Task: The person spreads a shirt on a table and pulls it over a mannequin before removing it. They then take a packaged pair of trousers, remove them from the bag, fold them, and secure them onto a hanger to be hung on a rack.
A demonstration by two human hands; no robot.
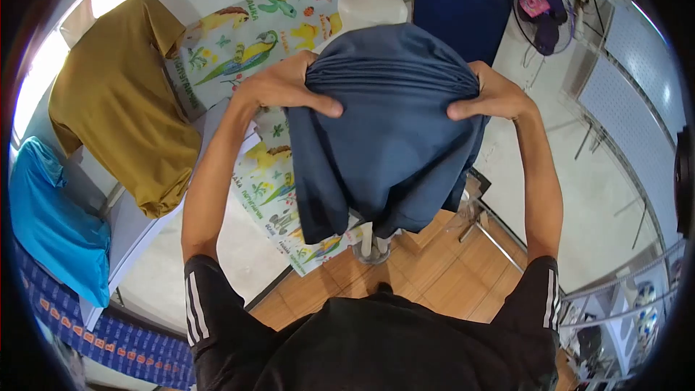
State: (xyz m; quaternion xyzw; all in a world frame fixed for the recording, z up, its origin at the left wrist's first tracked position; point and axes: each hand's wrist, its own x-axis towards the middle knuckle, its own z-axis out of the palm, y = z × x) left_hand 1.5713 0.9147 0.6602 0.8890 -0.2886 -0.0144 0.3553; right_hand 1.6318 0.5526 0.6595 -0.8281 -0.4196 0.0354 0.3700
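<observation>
The dark blue garment (387,137) is gripped at both sides, its upper part gathered into folds between the left hand (288,87) and the right hand (499,93), with both thumbs laid across its front. A white rounded form (373,7) is partly hidden behind the garment's top. To the garment's left, a mustard shirt (130,94) and, farther out, a turquoise shirt (58,224) are displayed; behind it, an animal-printed sheet (217,69) is spread.
</observation>
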